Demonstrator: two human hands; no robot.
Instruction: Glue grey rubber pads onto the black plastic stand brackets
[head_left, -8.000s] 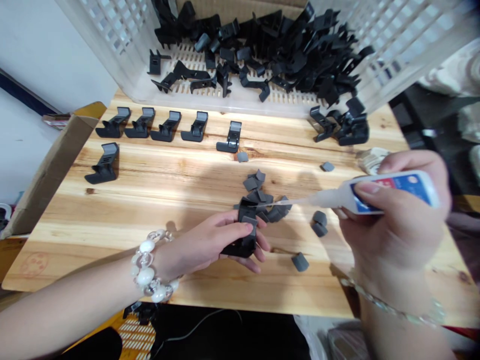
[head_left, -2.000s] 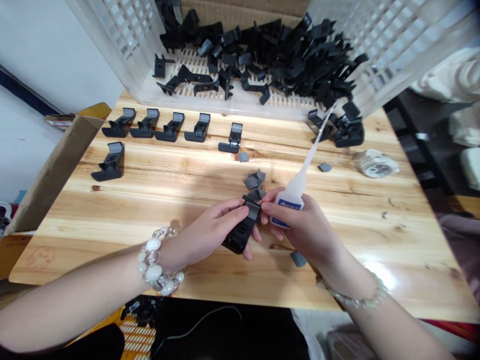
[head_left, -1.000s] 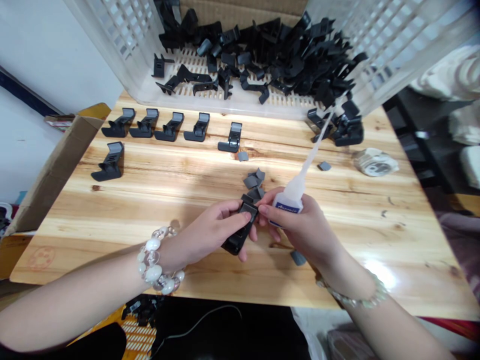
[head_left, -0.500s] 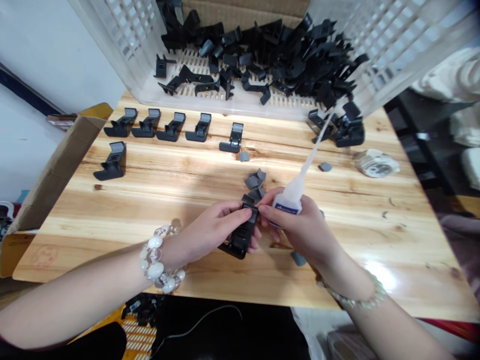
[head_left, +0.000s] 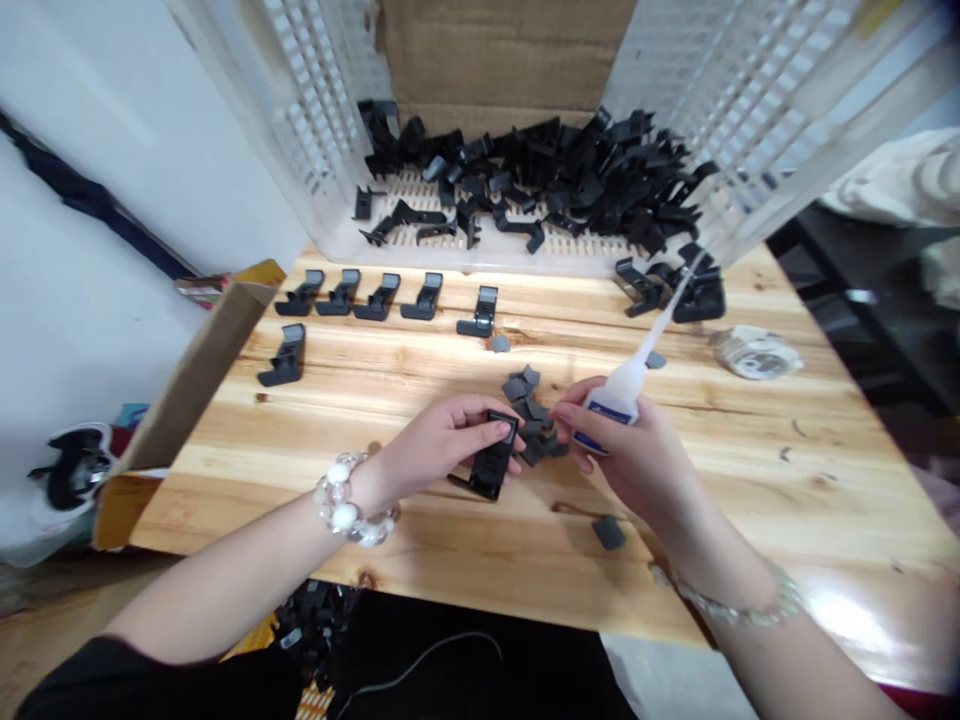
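Note:
My left hand (head_left: 450,440) is closed on a black plastic bracket (head_left: 491,465), its thumb pressed on the upper end. A white glue bottle (head_left: 609,410) with a blue label and long thin nozzle is gripped in my right hand (head_left: 637,450), the nozzle slanting up and away. Right thumb and forefinger are close together; whether a small piece is between them I cannot tell. Between the hands lies a loose pile of small grey pads (head_left: 534,420). One more grey pad (head_left: 608,533) rests below my right hand.
Several finished-looking black brackets (head_left: 381,297) stand in a row at the back left. Behind them, a white plastic crate (head_left: 465,258) holds many black parts (head_left: 562,170). A roll of tape (head_left: 756,353) sits at the right, and a cardboard box (head_left: 187,390) stands left of the table.
My right hand with the glue bottle has drawn away to the right from the bracket, which stays in my left hand. The camera view has shifted, so the table appears lower.

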